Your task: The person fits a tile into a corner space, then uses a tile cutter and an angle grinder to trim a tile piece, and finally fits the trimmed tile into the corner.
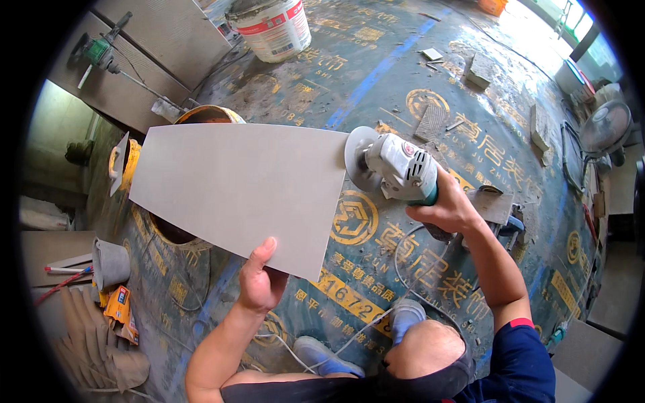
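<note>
A large light-grey tile [242,195] lies across a round bucket with a yellow rim [209,113], which shows above and below it. My left hand [261,282] grips the tile's near edge, thumb on top and fingers hidden beneath. Closed around the body of a white and green angle grinder [410,168] is my right hand [447,205]. The grinder's round disc [361,158] is at the far end of the tile's right edge; whether it touches or is spinning I cannot tell.
A white and red bucket [275,30] stands at the far left, near a green mixer drill [101,50]. A yellow-handled trowel [127,164] is beyond the tile's left end. Tile offcuts [478,70] and a fan [605,125] lie rightward. A cable [403,258] loops by my feet.
</note>
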`<state>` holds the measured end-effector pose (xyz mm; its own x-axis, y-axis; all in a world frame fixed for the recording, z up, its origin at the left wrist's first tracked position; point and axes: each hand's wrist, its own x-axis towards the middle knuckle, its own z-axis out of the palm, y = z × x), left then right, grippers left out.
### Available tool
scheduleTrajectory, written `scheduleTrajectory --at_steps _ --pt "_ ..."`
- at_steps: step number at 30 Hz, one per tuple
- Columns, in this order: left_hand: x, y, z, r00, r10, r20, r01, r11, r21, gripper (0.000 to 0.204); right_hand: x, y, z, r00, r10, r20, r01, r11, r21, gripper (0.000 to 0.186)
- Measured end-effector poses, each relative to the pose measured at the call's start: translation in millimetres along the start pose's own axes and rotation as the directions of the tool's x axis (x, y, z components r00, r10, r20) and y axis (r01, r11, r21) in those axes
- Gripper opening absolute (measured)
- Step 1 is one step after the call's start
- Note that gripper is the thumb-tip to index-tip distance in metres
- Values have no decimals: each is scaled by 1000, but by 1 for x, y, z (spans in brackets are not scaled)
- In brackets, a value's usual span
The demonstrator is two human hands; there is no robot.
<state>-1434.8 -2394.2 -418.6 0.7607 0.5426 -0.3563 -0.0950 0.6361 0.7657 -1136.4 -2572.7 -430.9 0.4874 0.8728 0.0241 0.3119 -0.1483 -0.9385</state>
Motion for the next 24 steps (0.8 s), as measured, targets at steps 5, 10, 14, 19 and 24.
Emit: scheduleTrajectory --at_steps 5,10,14,19,24 --pt "0 1 1 1000 -14 5 14 1000 21 50 -25 -6 11 985 -23 169 40 995 -95 67" --pt "-1 1 10 1000 12 -16 -12 1000 2 46 -42 -21 19 970 -38 240 75 986 -150 70" --pt "2 -2 0 1000 -12 15 12 1000 19 49 -21 -6 8 991 -38 125 50 994 -93 66" --pt "-3 2 1 1000 -17 7 17 1000 -8 45 3 0 3 1000 2 22 -3 1000 29 67" --pt "3 -2 -9 999 -34 16 34 999 4 47 -18 -12 13 995 -14 97 18 999 -42 66"
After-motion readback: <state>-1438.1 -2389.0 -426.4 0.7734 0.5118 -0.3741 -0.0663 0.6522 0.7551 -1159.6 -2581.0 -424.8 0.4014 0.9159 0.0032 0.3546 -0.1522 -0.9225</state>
